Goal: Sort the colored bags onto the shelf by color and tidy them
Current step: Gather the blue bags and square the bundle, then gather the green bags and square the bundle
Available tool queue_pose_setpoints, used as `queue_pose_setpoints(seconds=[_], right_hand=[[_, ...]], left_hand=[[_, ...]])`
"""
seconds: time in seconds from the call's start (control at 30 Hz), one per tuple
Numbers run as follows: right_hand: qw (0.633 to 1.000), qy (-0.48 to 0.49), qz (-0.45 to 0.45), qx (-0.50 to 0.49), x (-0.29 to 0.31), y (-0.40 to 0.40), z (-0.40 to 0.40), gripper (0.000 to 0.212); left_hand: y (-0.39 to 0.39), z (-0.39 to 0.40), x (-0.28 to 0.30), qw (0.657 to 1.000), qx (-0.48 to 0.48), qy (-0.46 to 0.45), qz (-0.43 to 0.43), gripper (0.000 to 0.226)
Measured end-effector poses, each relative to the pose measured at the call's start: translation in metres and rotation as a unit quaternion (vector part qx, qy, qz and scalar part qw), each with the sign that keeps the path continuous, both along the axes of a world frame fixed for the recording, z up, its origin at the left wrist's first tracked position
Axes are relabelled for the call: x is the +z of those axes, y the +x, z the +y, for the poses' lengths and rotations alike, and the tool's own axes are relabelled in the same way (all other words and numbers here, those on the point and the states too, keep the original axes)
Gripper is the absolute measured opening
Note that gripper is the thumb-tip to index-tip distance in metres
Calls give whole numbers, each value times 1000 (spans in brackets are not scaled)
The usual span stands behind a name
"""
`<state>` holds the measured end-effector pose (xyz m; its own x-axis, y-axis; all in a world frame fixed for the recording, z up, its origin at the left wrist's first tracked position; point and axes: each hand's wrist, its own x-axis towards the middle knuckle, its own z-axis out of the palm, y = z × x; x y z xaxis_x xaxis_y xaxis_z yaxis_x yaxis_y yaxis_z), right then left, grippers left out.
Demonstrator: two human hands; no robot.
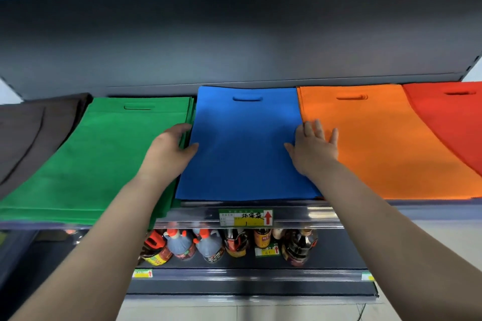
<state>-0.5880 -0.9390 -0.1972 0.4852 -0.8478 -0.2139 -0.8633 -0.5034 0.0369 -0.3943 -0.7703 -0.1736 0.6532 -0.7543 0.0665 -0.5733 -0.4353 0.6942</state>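
From the head camera, a good deal was cut off or masked. The dark grey-brown fabric bags (31, 133) at the far left ran out of the frame, and the flat red fabric bags (453, 117) at the far right were likewise cropped, with only a handle slot and part of the face showing. The left forearm covered the near right corner of the flat green fabric bag stack (86, 161). How many bags lay in any pile could not be counted; only layered edges showed along the green stack's right side.

All five piles lay flat, side by side, on the grey metal shelf (260, 212). The flat blue fabric bag pile (242, 148) sat in the middle, between the green stack and the flat orange fabric bag pile (386, 148).

The left hand (169, 148) sat at the blue pile's left edge, thumb laid on the blue face, its fingers tucked down between blue and green and mostly hidden. The right hand (313, 146) lay at the blue pile's right edge, fingers straight and slightly spread on the orange fabric, thumb on the blue.

A green and yellow price label (245, 217) carried handwriting too small to read. On the lower shelf (247, 266) stood dark sauce bottles (208, 245), their labels blurred.
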Motion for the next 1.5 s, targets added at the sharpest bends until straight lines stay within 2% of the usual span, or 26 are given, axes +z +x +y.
queue_pose_setpoints(seconds=[0.17, 0.33, 0.5, 0.6, 0.67, 0.73, 0.8, 0.9, 1.03, 1.13, 1.23, 1.3, 1.4, 1.5], right_hand=[[982, -36, -107, 150, 32, 46, 42, 59], [955, -39, -151, 252, 39, 88, 104, 51], [946, -23, -190, 262, 33, 130, 156, 44], [948, 3, -210, 240, 30, 151, 179, 41], [949, 13, -219, 228, 29, 163, 191, 40], [950, 18, -228, 215, 27, 172, 201, 39], [952, 29, -229, 199, 27, 179, 211, 39], [956, 52, -214, 195, 26, 188, 226, 41], [958, 61, -189, 205, 22, 191, 239, 44], [962, 69, -153, 213, 21, 187, 242, 64], [966, 36, -72, 247, 22, 189, 248, 86], [965, -6, -59, 255, 20, 194, 251, 75], [966, -53, -91, 234, 17, 199, 252, 40], [969, -66, -92, 218, 17, 201, 249, 30]], left_hand=[[16, 43, 8, 990, 11, 35, -133, 46], [44, 92, 12, 973, 3, 89, -211, 41], [72, 142, 10, 964, -74, 132, -218, 83], [90, 168, 9, 952, -130, 149, -235, 92], [99, 179, 8, 929, -177, 184, -268, 94], [107, 185, 2, 899, -215, 226, -307, 87], [114, 188, -7, 883, -224, 232, -341, 73], [124, 190, -17, 889, -215, 193, -354, 56], [132, 189, -21, 893, -212, 176, -356, 52], [137, 187, -23, 896, -210, 163, -356, 47], [139, 185, -23, 906, -201, 140, -346, 36], [139, 183, -21, 910, -198, 140, -338, 30], [141, 179, -16, 906, -193, 146, -346, 28], [146, 181, -10, 921, -172, 114, -329, 32]])
